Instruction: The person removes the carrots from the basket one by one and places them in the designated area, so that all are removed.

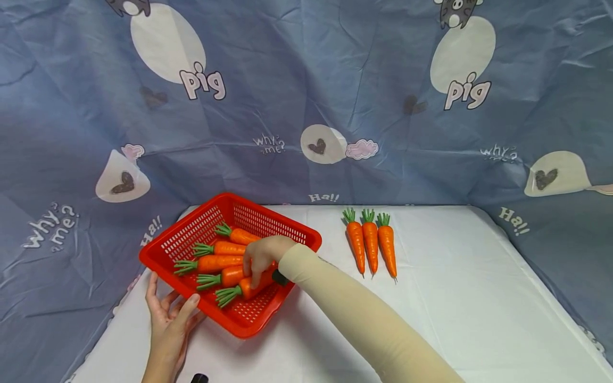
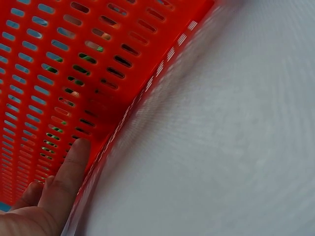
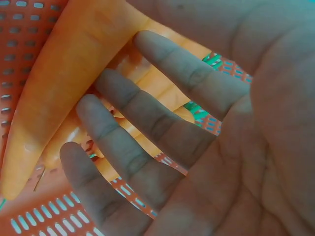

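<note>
Head view shows the right hand pinching the nearest carrot, its long axis slanting leafward toward the left hand, fingers spread against the basket.

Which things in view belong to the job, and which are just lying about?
Job:
red perforated basket, left hand against its side
five visible carrots inside, right hand among them
three carrots side by side on the table, untouched; probably part of it

Just there:
white table
blue pig-print cloth behind
small black object at the bottom edge; can't tell what
</note>
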The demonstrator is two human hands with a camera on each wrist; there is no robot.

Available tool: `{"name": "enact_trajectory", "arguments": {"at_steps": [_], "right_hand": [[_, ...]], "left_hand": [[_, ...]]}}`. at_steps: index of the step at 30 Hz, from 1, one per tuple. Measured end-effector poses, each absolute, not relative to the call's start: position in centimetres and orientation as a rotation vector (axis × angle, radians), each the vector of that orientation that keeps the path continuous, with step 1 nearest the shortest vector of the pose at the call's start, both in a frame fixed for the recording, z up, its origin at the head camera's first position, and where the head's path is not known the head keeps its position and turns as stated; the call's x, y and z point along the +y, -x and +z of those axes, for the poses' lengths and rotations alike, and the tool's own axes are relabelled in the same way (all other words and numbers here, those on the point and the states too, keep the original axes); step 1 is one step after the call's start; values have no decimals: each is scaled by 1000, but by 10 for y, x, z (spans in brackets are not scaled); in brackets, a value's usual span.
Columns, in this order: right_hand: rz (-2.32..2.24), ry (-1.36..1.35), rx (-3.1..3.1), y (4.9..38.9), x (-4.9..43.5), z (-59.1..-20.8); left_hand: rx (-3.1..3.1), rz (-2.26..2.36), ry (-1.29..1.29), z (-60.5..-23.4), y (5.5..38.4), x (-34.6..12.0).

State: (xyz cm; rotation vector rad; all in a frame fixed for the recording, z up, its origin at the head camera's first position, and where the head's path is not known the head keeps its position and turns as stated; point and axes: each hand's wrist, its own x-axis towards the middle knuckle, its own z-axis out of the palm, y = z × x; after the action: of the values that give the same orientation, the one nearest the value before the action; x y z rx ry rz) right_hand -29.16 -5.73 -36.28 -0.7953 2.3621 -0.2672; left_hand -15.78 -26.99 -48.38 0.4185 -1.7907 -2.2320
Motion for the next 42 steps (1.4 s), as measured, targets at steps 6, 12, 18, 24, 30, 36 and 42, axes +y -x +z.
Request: {"name": "enact_trajectory", "arguments": {"at_steps": [6, 12, 18, 24, 30, 36, 42], "right_hand": [[-195, 722, 2382, 288, -60, -362], [-138, 683, 2382, 285, -63, -364], [-25, 685, 2365, 283, -67, -366], [-19, 651, 2386, 280, -69, -368], [23, 671, 2409, 278, -68, -365], [35, 706, 2426, 278, -66, -362], [-68, 765, 2463, 279, -59, -357]], "left_hand": [[-1789, -2231, -406, -483, 157, -270], [-1811, -2218, -415, -482, 157, -269], [-1817, -2214, -412, -481, 156, -269], [-1820, -2212, -420, -481, 157, -268], [-1817, -2215, -409, -481, 157, -269], [-1798, -2229, -401, -481, 157, -268], [-1785, -2225, -397, -483, 157, -269]]}}
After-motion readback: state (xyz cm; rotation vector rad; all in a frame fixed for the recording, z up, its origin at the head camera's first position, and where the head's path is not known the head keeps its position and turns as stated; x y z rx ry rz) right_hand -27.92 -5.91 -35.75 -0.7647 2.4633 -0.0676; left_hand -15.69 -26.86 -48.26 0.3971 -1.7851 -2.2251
